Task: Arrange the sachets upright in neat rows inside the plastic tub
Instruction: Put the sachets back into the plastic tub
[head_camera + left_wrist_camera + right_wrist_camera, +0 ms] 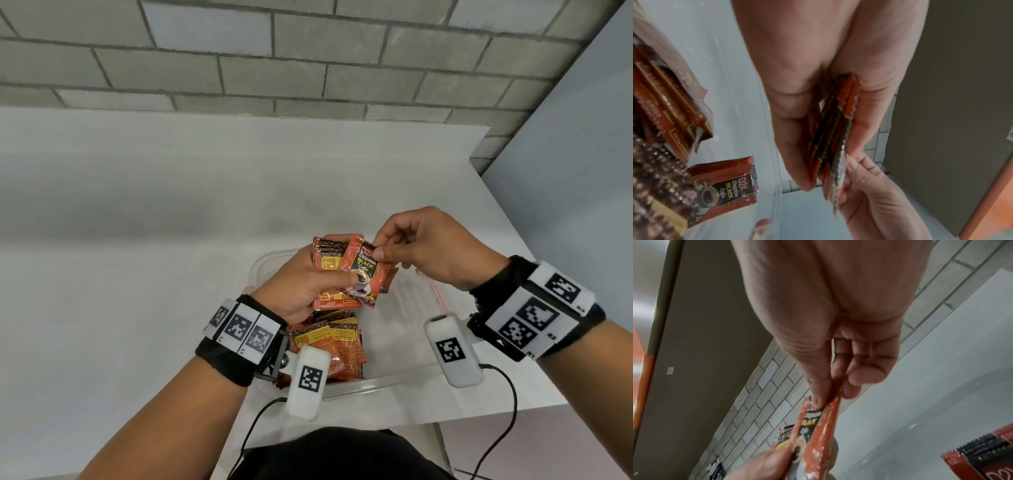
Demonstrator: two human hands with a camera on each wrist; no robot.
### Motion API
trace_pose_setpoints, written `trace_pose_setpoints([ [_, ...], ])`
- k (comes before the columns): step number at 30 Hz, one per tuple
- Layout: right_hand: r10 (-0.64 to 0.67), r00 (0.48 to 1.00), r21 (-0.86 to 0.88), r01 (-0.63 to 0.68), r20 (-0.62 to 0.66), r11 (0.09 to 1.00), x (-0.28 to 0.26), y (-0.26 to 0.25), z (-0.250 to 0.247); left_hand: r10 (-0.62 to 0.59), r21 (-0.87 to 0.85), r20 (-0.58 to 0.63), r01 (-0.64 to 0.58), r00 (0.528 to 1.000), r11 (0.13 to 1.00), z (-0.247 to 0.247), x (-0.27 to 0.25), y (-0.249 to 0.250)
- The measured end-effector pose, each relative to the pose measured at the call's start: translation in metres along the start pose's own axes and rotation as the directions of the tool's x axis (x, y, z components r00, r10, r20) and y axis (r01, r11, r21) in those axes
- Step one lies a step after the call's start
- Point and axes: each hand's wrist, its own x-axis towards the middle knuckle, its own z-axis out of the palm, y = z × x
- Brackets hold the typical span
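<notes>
My left hand (308,284) grips a small stack of orange-and-black coffee sachets (337,270) above the clear plastic tub (387,380). In the left wrist view the stack (830,133) shows edge-on between thumb and fingers. My right hand (411,250) pinches the top corner of the front sachet (364,270) of that stack between thumb and forefinger; the right wrist view shows this pinched sachet (818,423). Several more sachets (332,346) stand packed in the tub's left near part, below my left wrist. One sachet (729,186) lies face up on the tub floor.
The tub sits on a white table (137,240) near its right front edge. A clear zip bag (421,291) with a red seal lies in the tub's right side. A grey brick wall (274,51) runs behind the table. Cables (507,428) hang from both wrist cameras.
</notes>
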Motion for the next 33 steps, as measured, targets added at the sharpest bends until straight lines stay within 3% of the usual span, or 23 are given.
trace_pose_setpoints([
  [5,0.030,0.994,-0.006,-0.031,-0.101,1.000,0.006,0.011,-0.021,-0.033,0.021,0.010,0.033,0.999,0.999,-0.009,-0.003,0.000],
  [8,0.050,0.994,-0.183,-0.066,-0.094,0.981,0.010,0.020,-0.033,-0.040,-0.058,-0.089,0.035,0.995,0.998,-0.012,-0.002,0.005],
  [12,0.113,0.991,-0.513,-0.064,0.065,0.856,0.019,0.036,-0.018,-0.041,-0.135,-0.159,0.020,0.986,0.991,-0.012,-0.002,0.010],
  [18,0.164,0.955,-0.710,0.062,0.246,0.701,0.031,0.045,0.012,-0.047,-0.155,-0.167,0.021,0.985,0.988,-0.017,-0.002,0.012],
  [33,0.184,0.964,-0.897,0.098,0.194,0.432,0.044,0.042,0.028,-0.049,-0.147,-0.183,0.021,0.982,0.989,-0.021,-0.003,0.014],
])
